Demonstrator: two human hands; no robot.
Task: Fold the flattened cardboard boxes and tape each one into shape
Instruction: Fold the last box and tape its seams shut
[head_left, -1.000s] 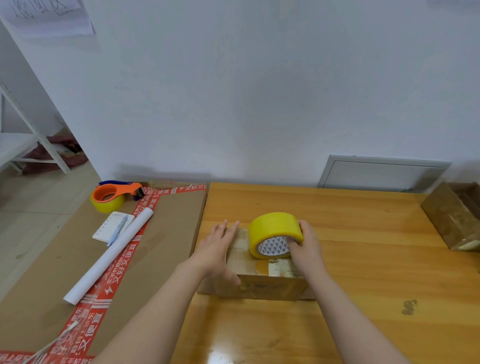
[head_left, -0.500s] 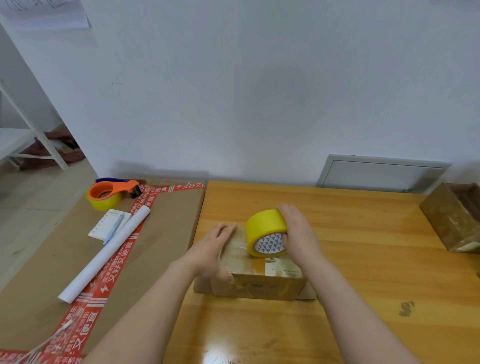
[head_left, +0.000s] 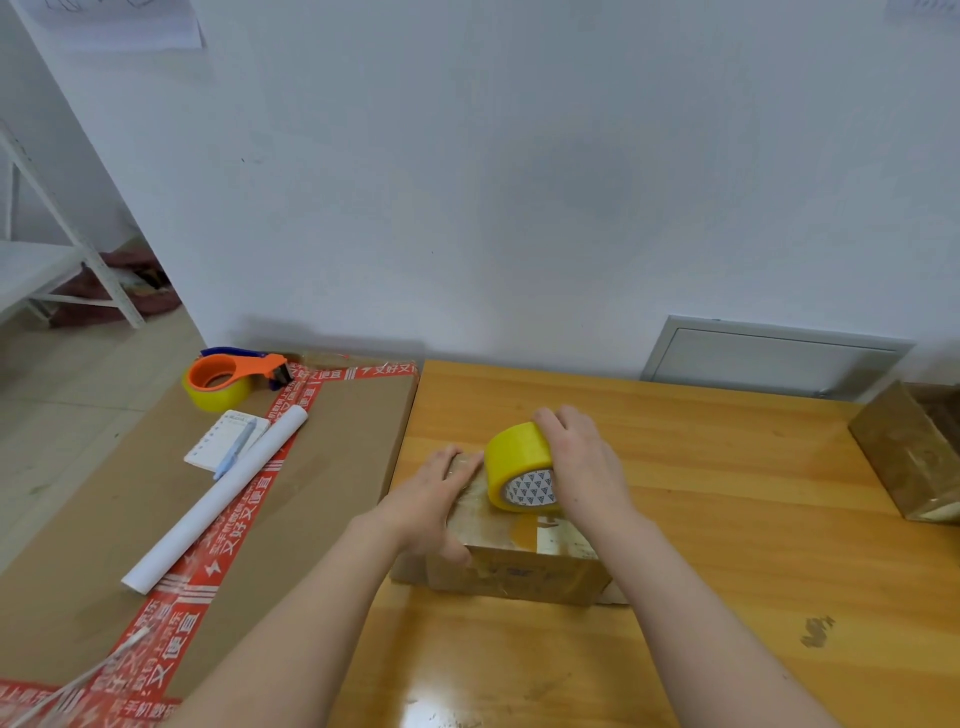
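**Taping the top seam of a small box**

The step in hand looks like sealing. A folded cardboard box (head_left: 519, 569) sits on the wooden worktop (head_left: 727, 545), and a roll of tape (head_left: 517, 460) stands on edge on top of the box. The right hand (head_left: 584, 467) curls over the roll from the box's right side and grips it. The left hand (head_left: 431, 506) lies flat on the left part of the box top, fingers straight, pressing it down, with the thumb at the near edge.

The next move probably calls for drawing the roll along the seam while the left hand pins the box, then tearing the strip. Whether a strip already runs from the roll to the box is hard to tell, because the tape is clear and the top is glossy.

The box is brown and scuffed, and shiny where film covers it. The roll is a yellow ring with a white patterned core. Left of the box lie a large flat cardboard sheet (head_left: 337, 467) with red printed tape, an orange tape dispenser (head_left: 231, 379) and a white tube (head_left: 218, 493). Far right of the box stands another brown box (head_left: 914, 452).
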